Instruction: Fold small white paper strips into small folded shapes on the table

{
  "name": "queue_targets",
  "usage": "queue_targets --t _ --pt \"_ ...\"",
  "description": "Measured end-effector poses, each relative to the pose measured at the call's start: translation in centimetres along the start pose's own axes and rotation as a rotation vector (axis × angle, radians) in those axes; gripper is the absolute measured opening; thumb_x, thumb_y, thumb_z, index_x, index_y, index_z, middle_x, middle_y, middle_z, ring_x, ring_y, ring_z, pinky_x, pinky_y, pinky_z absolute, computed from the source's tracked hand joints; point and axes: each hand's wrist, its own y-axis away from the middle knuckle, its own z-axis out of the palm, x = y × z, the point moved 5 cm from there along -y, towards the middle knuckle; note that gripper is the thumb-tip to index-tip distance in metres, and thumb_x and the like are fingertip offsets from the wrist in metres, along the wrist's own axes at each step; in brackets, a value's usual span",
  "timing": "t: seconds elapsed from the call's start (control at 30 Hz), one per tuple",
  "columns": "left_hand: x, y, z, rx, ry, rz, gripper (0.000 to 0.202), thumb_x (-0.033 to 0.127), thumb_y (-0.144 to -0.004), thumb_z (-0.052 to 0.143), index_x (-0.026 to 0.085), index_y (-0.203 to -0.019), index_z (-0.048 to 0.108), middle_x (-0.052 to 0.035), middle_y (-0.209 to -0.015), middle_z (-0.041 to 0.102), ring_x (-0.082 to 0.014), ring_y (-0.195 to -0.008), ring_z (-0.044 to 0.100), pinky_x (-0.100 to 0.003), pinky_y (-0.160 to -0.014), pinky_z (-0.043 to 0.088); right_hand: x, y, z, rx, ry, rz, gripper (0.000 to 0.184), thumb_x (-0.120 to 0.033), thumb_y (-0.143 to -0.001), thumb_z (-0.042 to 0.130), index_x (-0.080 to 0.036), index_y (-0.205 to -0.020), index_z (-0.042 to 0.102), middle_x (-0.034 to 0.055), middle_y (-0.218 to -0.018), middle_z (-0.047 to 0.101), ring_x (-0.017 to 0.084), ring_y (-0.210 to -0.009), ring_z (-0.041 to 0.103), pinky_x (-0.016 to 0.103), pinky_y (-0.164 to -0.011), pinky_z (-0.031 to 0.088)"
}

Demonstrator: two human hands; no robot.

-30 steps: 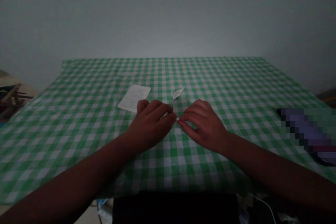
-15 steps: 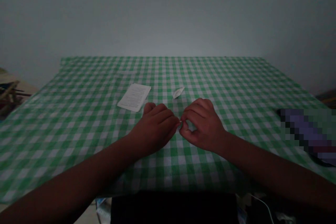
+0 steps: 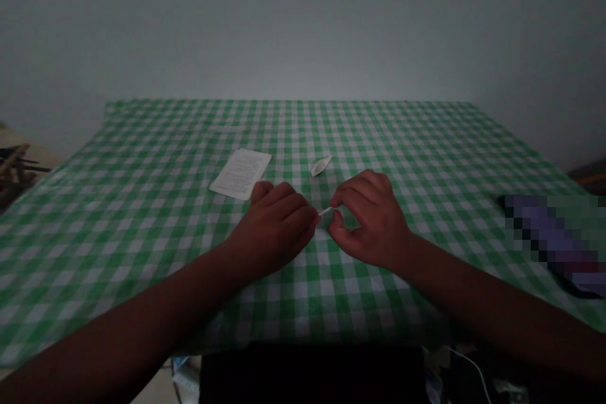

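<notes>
Between my two hands a small, thin white strip (image 3: pixel 325 211) is stretched at a slight slant, just above the tablecloth. My left hand (image 3: pixel 279 222) pinches its left end between thumb and fingertips. The strip's other end is at the fingertips of my right hand (image 3: pixel 372 218), which is curled with thumb and index finger in a ring. The exact kind of strip is too small to make out. Beyond my hands lies a small folded piece of white paper (image 3: pixel 321 165). A stack of printed paper sheets (image 3: pixel 240 173) lies past my left hand.
A green-and-white checked tablecloth (image 3: pixel 156 158) covers the table, which meets a plain wall (image 3: pixel 331 31) at the back. At the right edge lies a dark, pixelated flat object (image 3: pixel 549 233). A white cable (image 3: pixel 476 369) hangs below the front edge.
My hands have moved slightly apart, the right one a little up and to the right. More of the white strip now shows between the fingertips. The papers lie where they were.
</notes>
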Motion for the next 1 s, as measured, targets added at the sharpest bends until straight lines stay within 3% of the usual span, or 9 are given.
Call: queue_targets --t 0.33,0.6,0.7,0.83,1.0 --pt "0.5 0.0 0.1 0.022 -0.016 0.036 0.010 0.019 -0.093 0.058 0.018 -0.083 0.062 -0.0009 -0.077 0.066 -0.0189 -0.079 0.053 -0.040 -0.073 0.032 -1.0 -0.2 0.4 -0.039 0.038 -0.063 0.004 -0.019 -0.081 0.054 -0.019 -0.077 0.057 0.0035 -0.080 0.064 0.022 -0.083 0.053 0.043 -0.078 0.037" --pt "-0.9 0.2 -0.4 0.041 -0.035 -0.027 0.011 0.020 -0.093 0.058 0.017 -0.083 0.062 -0.0011 -0.077 0.066 -0.0179 -0.079 0.054 -0.039 -0.076 0.033 2.5 -0.4 0.2 -0.030 0.099 0.057 0.004 -0.017 -0.075 0.056 -0.020 -0.073 0.053 0.0042 -0.075 0.061 0.024 -0.080 0.055 0.042 -0.076 0.039" --pt "-1.2 0.1 -0.5 0.033 -0.038 -0.031 0.011 0.021 -0.093 0.059 0.018 -0.084 0.064 -0.0010 -0.079 0.067 -0.0180 -0.080 0.055 -0.039 -0.076 0.033 3.0 -0.5 -0.1 0.001 -0.077 0.087 0.008 -0.013 -0.073 0.053 -0.020 -0.076 0.053 0.0032 -0.075 0.059 0.022 -0.077 0.055 0.040 -0.075 0.043" --pt "-1.4 0.2 -0.5 0.021 -0.027 -0.014 0.006 0.023 -0.092 0.062 0.021 -0.090 0.066 -0.0010 -0.085 0.067 -0.0182 -0.083 0.055 -0.038 -0.076 0.032 2.1 -0.5 0.3 -0.126 -0.355 0.046 0.014 -0.014 -0.076 0.056 -0.020 -0.088 0.055 0.0042 -0.085 0.060 0.020 -0.082 0.057 0.037 -0.076 0.047" --pt "-1.6 0.3 -0.2 0.041 -0.020 -0.022 0.005 0.025 -0.091 0.063 0.023 -0.090 0.067 -0.0015 -0.084 0.064 -0.0185 -0.081 0.053 -0.038 -0.075 0.032 1.4 -0.2 0.7 -0.172 -0.295 0.001 0.008 -0.022 -0.083 0.063 -0.020 -0.085 0.056 0.0033 -0.082 0.061 0.020 -0.082 0.056 0.037 -0.077 0.044"
